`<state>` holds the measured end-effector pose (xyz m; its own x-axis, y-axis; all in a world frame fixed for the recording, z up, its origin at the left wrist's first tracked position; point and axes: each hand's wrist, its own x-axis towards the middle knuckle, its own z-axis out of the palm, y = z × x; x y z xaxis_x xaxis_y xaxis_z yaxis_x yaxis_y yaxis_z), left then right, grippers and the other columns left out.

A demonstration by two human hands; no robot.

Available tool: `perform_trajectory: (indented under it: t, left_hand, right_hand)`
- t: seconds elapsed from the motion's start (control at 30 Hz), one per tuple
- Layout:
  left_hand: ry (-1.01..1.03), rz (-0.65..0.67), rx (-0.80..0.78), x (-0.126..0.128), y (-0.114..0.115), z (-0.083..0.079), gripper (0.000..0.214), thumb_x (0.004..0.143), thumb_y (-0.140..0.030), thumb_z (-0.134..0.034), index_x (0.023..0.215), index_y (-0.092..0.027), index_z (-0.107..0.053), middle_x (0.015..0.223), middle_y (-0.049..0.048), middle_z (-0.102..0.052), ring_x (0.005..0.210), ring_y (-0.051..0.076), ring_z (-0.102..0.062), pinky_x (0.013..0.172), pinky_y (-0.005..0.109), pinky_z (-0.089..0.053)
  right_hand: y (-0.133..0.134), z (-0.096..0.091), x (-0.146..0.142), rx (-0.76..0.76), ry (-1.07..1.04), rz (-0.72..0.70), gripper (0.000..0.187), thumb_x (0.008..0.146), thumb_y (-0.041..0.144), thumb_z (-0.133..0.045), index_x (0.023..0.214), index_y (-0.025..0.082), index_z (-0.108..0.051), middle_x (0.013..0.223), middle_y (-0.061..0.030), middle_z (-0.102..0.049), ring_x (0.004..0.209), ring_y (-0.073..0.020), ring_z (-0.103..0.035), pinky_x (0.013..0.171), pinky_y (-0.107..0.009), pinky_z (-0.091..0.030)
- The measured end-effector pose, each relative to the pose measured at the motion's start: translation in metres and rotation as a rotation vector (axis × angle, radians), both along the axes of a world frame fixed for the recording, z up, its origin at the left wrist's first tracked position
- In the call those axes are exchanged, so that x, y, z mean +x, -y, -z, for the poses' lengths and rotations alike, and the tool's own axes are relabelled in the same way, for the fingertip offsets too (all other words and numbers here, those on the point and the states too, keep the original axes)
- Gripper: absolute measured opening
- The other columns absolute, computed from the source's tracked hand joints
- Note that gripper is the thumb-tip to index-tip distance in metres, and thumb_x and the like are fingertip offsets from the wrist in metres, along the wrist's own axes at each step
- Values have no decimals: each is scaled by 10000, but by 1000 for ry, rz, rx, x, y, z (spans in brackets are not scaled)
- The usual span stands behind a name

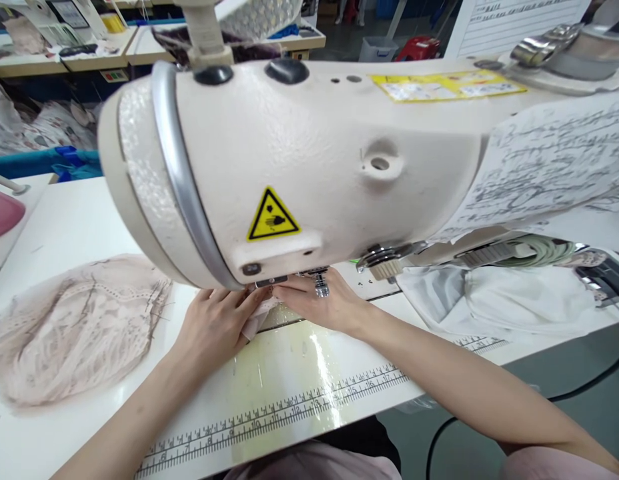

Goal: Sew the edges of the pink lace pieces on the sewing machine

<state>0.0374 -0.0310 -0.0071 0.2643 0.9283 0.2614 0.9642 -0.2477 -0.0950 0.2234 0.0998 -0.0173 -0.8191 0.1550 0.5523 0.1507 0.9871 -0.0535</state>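
Note:
A large cream sewing machine head [289, 153] fills the middle of the view and hides the needle. Under it, my left hand [217, 323] lies on the table with its fingers pressed flat on a small pale pink fabric piece [254, 321]. My right hand [322, 303] rests just to the right, its fingers reaching under the machine onto the same piece beside the presser foot [320, 285]. The fingertips of both hands are partly hidden by the machine.
A pile of pink lace pieces [74, 327] lies on the white table [64, 227] at the left. White cloth [489, 300] is bunched at the right. A ruler strip [289, 413] runs along the front edge. Other work tables stand behind.

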Motion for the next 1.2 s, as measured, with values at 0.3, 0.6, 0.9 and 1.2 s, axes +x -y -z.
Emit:
perform_trajectory:
  t: [0.3,0.6,0.9,1.2]
  left_hand:
    - [-51,106,92,-1,0,0,413,942,-189,-446,1347,-161,-519,1128,71,-720,945,236,-674,771,388,-465]
    - [39,212,76,-13,1,-1,437,912,-144,-430,1338,-127,-528,1261,95,-656,1048,233,-677,907,414,-490]
    - [134,148,59,-15,2,1,432,914,-174,-419,1321,-172,-565,1193,73,-697,962,228,-700,886,415,-523]
    - [78,115,36,-14,3,3,403,914,-226,-473,1281,-98,-582,1118,120,-717,918,258,-687,877,445,-509]
  right_hand:
    - [0,-2,0,81,-27,-15,166,884,67,-515,844,185,-624,866,42,-702,730,-96,-577,558,-269,-305]
    - [13,-3,0,221,-28,68,195,888,56,-528,911,212,-642,924,65,-702,756,-88,-575,486,-282,-280]
    - [14,7,-9,189,-75,-50,179,913,66,-516,897,185,-648,807,23,-665,833,-108,-577,654,-254,-426]
    - [15,7,-10,164,-73,-77,169,924,87,-521,913,190,-654,822,28,-681,849,-103,-578,738,-249,-469]
